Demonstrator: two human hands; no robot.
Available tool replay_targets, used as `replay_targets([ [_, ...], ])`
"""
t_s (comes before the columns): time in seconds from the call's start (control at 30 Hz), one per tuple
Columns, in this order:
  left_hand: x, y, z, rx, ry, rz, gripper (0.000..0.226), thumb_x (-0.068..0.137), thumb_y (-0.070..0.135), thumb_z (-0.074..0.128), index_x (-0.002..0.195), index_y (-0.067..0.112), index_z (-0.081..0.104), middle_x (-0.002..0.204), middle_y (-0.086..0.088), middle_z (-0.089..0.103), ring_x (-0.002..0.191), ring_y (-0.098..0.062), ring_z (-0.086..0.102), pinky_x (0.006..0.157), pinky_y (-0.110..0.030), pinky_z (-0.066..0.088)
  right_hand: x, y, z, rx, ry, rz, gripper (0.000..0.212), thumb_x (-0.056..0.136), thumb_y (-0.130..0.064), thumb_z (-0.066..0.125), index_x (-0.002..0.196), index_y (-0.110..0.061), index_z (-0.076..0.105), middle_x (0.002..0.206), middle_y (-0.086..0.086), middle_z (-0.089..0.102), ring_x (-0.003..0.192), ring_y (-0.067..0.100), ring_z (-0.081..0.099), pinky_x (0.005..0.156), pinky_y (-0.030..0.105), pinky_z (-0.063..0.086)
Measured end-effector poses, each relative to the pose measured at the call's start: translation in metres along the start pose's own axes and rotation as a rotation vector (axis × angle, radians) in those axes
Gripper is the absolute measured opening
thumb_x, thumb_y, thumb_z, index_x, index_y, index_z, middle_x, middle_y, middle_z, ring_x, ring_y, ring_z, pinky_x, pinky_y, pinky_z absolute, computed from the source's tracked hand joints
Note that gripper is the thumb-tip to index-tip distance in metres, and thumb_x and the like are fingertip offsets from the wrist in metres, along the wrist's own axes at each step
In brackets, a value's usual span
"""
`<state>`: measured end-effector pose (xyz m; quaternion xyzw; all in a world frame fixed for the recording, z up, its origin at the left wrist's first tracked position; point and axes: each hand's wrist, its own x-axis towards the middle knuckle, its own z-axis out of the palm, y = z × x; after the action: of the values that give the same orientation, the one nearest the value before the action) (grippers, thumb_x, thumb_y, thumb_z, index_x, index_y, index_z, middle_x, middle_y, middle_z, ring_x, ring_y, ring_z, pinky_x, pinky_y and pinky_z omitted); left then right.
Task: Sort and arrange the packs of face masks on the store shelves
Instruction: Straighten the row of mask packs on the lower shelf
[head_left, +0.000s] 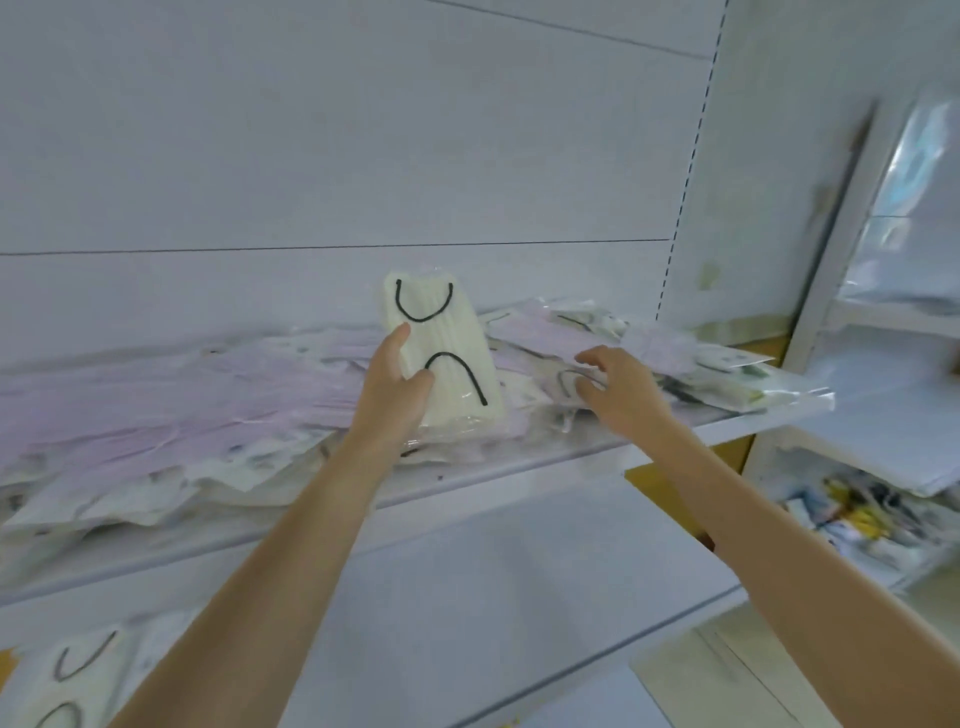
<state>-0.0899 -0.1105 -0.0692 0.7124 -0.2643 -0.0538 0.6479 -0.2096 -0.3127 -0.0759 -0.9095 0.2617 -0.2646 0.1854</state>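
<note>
**Slippery packs near the shelf edge may slide down**

The left hand (395, 374) grips a cream pack of face masks with black ear loops (452, 338). Thumb and fingers pinch its lower left side, and the pack stands almost upright above the heap on the upper shelf (519, 470). The grip takes only one edge, so the smooth wrapper could slip or swing out of the fingers.

The right hand (618, 387) has its fingers curled over the mixed packs (566, 382) just beside. I cannot tell if it already grips one.

Pulling one pack from there may drag its neighbours. The packs at the right end (769, 395) already hang over the edge and could fall. The pink packs (156, 405) on the left lie loosely and may also shift.
</note>
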Motion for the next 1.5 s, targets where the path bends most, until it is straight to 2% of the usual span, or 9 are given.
replay_targets([
  [0.33, 0.004, 0.010, 0.124, 0.022, 0.006, -0.047, 0.062, 0.091, 0.000, 0.043, 0.146, 0.025, 0.030, 0.150, -0.002, 0.031, 0.133, -0.011, 0.034, 0.109, -0.036, 0.034, 0.030, 0.119, -0.046, -0.093, 0.301, 0.139, 0.038, 0.093, -0.021, 0.047, 0.130, -0.015, 0.050, 0.138, 0.006, 0.046, 0.128, 0.028, 0.030, 0.102, 0.036, 0.027],
  [0.53, 0.006, 0.014, 0.156, 0.051, -0.014, -0.037, 0.062, 0.090, 0.001, 0.043, 0.145, 0.026, 0.030, 0.151, 0.000, 0.030, 0.135, -0.016, 0.035, 0.111, -0.041, 0.033, 0.041, 0.165, -0.058, -0.203, -0.074, 0.382, 0.048, 0.091, -0.035, 0.042, 0.135, -0.015, 0.041, 0.143, 0.010, 0.038, 0.132, 0.033, 0.026, 0.106, 0.043, 0.022],
  [0.73, 0.005, 0.014, 0.167, 0.032, -0.009, -0.020, 0.062, 0.090, 0.000, 0.043, 0.145, 0.025, 0.030, 0.151, 0.000, 0.030, 0.136, -0.022, 0.035, 0.112, -0.044, 0.032, 0.039, 0.168, -0.056, -0.239, -0.132, 0.255, 0.042, 0.087, -0.032, 0.045, 0.129, -0.024, 0.048, 0.135, 0.003, 0.044, 0.135, 0.029, 0.024, 0.111, 0.044, 0.012],
  [0.83, -0.001, 0.017, 0.165, 0.024, 0.003, 0.021, 0.061, 0.090, 0.000, 0.044, 0.144, 0.026, 0.032, 0.150, 0.003, 0.031, 0.138, -0.014, 0.030, 0.112, -0.044, 0.032, 0.040, 0.166, -0.056, -0.249, -0.076, 0.212, 0.048, 0.090, -0.034, 0.046, 0.137, -0.024, 0.041, 0.151, 0.004, 0.026, 0.141, 0.026, 0.013, 0.115, 0.044, 0.003],
  [0.97, -0.011, 0.021, 0.153, 0.006, 0.028, 0.115, 0.064, 0.090, -0.001, 0.047, 0.145, 0.027, 0.029, 0.148, 0.009, 0.031, 0.138, -0.007, 0.025, 0.115, -0.038, 0.027, 0.023, 0.119, -0.060, 0.341, 0.176, -0.004, 0.044, 0.095, -0.032, 0.051, 0.136, -0.019, 0.044, 0.142, 0.001, 0.041, 0.130, 0.019, 0.038, 0.105, 0.030, 0.028],
  [1.13, -0.039, 0.017, 0.124, -0.122, 0.039, 0.124, 0.080, 0.089, 0.002, 0.052, 0.149, 0.035, 0.010, 0.150, 0.009, 0.032, 0.135, -0.013, 0.038, 0.108, -0.041, 0.038, -0.021, 0.025, -0.031, 0.992, -0.175, -0.136, 0.036, 0.095, -0.010, 0.047, 0.122, -0.033, 0.043, 0.095, -0.016, 0.057, 0.078, 0.003, 0.056, 0.074, 0.020, 0.045],
  [1.2, -0.060, 0.012, 0.105, -0.143, 0.043, 0.121, 0.077, 0.091, -0.001, 0.049, 0.149, 0.033, 0.012, 0.146, 0.016, 0.035, 0.125, -0.007, 0.047, 0.102, -0.036, 0.044, -0.041, 0.004, -0.016, 1.042, -0.141, -0.159, 0.039, 0.093, 0.000, 0.042, 0.110, -0.035, 0.042, 0.090, -0.011, 0.057, 0.064, 0.000, 0.052, 0.062, 0.015, 0.043],
  [1.37, -0.136, -0.024, 0.032, -0.104, -0.055, 0.084, 0.064, 0.090, -0.012, 0.046, 0.137, 0.030, 0.034, 0.120, 0.010, 0.059, 0.096, -0.005, 0.060, 0.079, -0.023, 0.051, -0.120, -0.020, 0.044, 0.976, -0.149, -0.179, 0.054, 0.086, -0.013, 0.041, 0.136, -0.029, 0.030, 0.117, 0.004, 0.049, 0.074, 0.003, 0.051, 0.061, 0.011, 0.042],
  [1.5, -0.197, -0.074, -0.028, 0.048, -0.108, -0.097, 0.059, 0.094, -0.003, 0.047, 0.131, 0.039, 0.030, 0.113, 0.007, 0.058, 0.074, 0.006, 0.058, 0.071, -0.015, 0.050, -0.203, -0.042, 0.105, 0.841, -0.225, -0.262, 0.053, 0.088, -0.011, 0.039, 0.124, -0.047, 0.024, 0.125, 0.001, 0.037, 0.099, 0.006, 0.046, 0.081, 0.018, 0.043],
])
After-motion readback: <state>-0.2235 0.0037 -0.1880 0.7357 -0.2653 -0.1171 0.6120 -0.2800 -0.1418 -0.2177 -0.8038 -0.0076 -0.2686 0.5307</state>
